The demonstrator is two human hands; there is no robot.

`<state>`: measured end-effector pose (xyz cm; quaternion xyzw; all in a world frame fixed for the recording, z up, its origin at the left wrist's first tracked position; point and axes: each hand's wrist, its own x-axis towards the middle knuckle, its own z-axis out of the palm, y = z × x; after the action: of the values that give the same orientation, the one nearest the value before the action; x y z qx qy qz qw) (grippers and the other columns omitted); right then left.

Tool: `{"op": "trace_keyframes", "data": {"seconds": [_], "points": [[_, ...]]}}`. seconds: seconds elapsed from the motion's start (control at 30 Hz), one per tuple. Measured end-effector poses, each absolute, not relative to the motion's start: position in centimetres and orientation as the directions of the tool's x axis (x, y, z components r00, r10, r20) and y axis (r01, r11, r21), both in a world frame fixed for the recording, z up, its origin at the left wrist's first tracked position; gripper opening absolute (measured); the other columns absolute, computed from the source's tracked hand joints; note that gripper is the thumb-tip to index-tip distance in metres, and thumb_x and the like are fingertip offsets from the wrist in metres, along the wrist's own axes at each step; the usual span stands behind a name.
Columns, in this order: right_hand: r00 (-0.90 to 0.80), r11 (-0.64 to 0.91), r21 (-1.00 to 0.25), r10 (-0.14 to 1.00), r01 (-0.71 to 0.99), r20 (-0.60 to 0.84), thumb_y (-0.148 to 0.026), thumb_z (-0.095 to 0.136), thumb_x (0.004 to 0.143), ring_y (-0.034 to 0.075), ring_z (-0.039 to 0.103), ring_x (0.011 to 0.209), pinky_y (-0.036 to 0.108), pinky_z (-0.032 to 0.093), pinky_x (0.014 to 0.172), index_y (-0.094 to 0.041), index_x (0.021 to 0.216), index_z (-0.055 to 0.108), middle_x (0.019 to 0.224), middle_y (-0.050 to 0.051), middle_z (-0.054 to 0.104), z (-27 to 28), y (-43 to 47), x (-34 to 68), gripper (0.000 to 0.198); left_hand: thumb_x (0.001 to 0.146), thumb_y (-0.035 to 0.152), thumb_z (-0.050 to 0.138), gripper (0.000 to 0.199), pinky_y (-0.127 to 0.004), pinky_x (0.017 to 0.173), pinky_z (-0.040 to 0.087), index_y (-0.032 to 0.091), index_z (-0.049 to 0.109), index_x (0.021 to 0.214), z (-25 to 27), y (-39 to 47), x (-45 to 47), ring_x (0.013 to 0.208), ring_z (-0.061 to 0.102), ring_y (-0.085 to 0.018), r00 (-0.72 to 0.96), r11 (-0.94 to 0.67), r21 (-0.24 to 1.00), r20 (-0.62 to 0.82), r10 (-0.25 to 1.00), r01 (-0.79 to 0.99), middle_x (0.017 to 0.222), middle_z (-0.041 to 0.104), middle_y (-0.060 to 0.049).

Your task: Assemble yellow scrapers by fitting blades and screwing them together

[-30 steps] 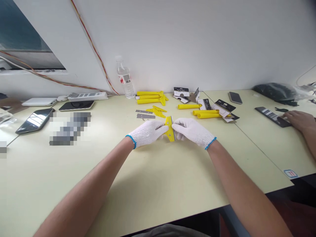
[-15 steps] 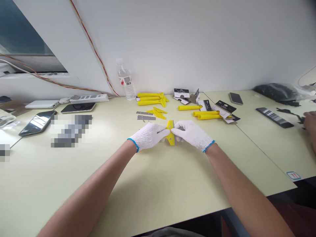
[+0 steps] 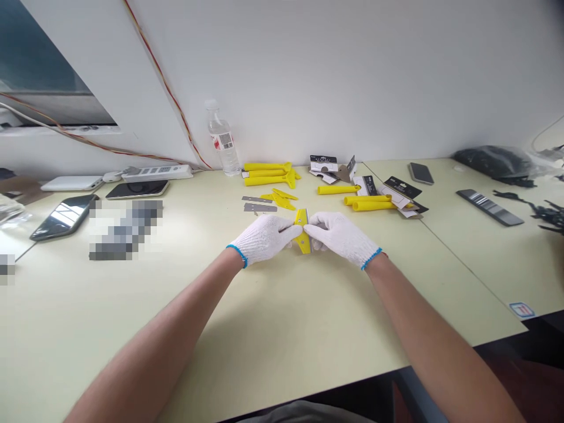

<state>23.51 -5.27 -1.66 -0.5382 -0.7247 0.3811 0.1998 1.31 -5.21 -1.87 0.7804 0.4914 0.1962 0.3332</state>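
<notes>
Between my two white-gloved hands is a yellow scraper head (image 3: 302, 242) with two screws and a grey blade along its right edge. My left hand (image 3: 268, 238) pinches it from the left, thumb on its face. From the other side my right hand (image 3: 335, 236) grips it near the blade edge, thumb also on top. Just beyond my left hand lie loose grey blades (image 3: 259, 208) and yellow scraper plates (image 3: 282, 198). Yellow scraper handles (image 3: 267, 176) are stacked behind those. Whether a handle is attached beneath the held head is hidden.
Packaged yellow scrapers (image 3: 374, 204) with cards lie at back right. A water bottle (image 3: 224, 144) stands by the wall, near a power strip (image 3: 158, 171). Phones (image 3: 65, 217) lie at left, another phone (image 3: 420, 173) at right. A dark flat strip (image 3: 489, 207) lies farther right.
The scraper head has turned slightly in my hands. Another person's hand at the right edge has gone out of view, and black pieces show there. The camera view has shifted a little.
</notes>
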Motion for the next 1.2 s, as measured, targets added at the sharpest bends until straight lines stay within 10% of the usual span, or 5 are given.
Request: {"op": "trace_keyframes", "data": {"seconds": [0.8, 1.2], "points": [[-0.39, 0.149, -0.766, 0.91, 0.625, -0.142, -0.04, 0.056, 0.095, 0.009, 0.061, 0.072, 0.021, 0.05, 0.066, -0.009, 0.09, 0.063, 0.083, 0.008, 0.066, -1.0, -6.0, 22.7, 0.033, 0.099, 0.051, 0.046, 0.044, -0.03, 0.058, 0.034, 0.02, 0.061, 0.071, -1.8, -4.9, 0.7, 0.064, 0.052, -0.014, 0.447, -0.285, 0.725, -0.034, 0.894, 0.626, 0.071, 0.063, 0.001], [-0.456, 0.328, -0.792, 0.887, 0.515, 0.07, -0.067, 0.055, 0.085, 0.018, 0.069, 0.079, 0.021, 0.032, 0.048, -0.019, 0.08, 0.074, 0.071, 0.008, 0.066, -2.5, -4.7, 24.0, 0.051, 0.097, 0.051, 0.049, 0.042, -0.027, 0.057, 0.033, 0.02, 0.061, 0.071, -1.6, -4.9, 0.6, 0.061, 0.049, -0.013, 0.44, -0.275, 0.725, -0.043, 0.897, 0.632, 0.068, 0.059, 0.002]]}}
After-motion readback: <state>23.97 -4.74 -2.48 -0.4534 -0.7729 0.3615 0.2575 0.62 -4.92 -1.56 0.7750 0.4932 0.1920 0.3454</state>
